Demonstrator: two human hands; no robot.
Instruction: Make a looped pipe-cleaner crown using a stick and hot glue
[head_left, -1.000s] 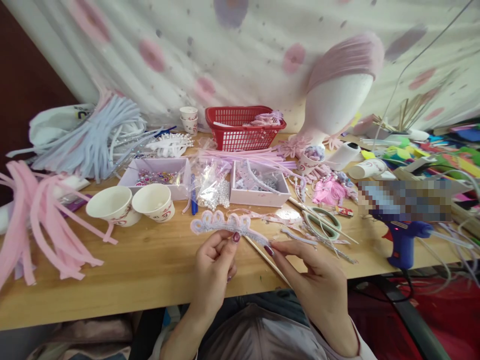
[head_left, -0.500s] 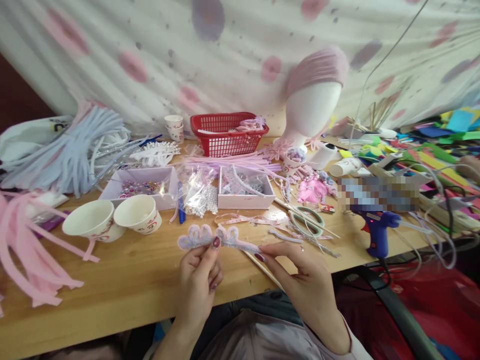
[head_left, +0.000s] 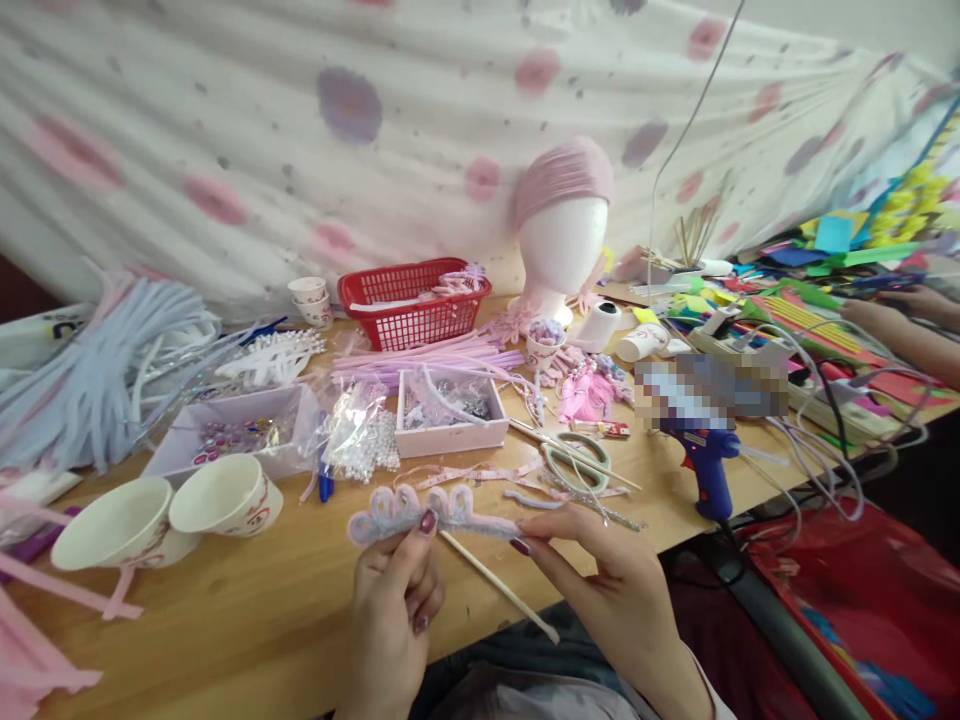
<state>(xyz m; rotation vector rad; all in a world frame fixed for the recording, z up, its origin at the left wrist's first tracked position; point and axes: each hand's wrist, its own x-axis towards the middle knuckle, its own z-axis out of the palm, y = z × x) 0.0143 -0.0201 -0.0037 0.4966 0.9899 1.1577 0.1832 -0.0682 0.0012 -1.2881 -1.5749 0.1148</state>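
Observation:
A looped pink and grey-blue fuzzy strip (head_left: 450, 512) is held up above the front of the table, its several small loops standing along the top edge. My left hand (head_left: 397, 590) pinches it near the middle, thumb in front. The strip's straight right end sits between the thumb and fingers of my right hand (head_left: 604, 575). Below the strip, a thin wooden stick (head_left: 499, 585) lies on the wooden table (head_left: 277, 620).
Two paper cups (head_left: 225, 497) stand at the left, by a box of gems (head_left: 169, 440). Behind are a red basket (head_left: 420, 328) and a white foam head (head_left: 562, 245). A blue glue gun (head_left: 709, 465) is right. Another person's hands (head_left: 874, 318) show at far right.
The view has turned rightward, so the table items appear further left, and another person's hands show more fully. Both my hands keep their hold on the strip.

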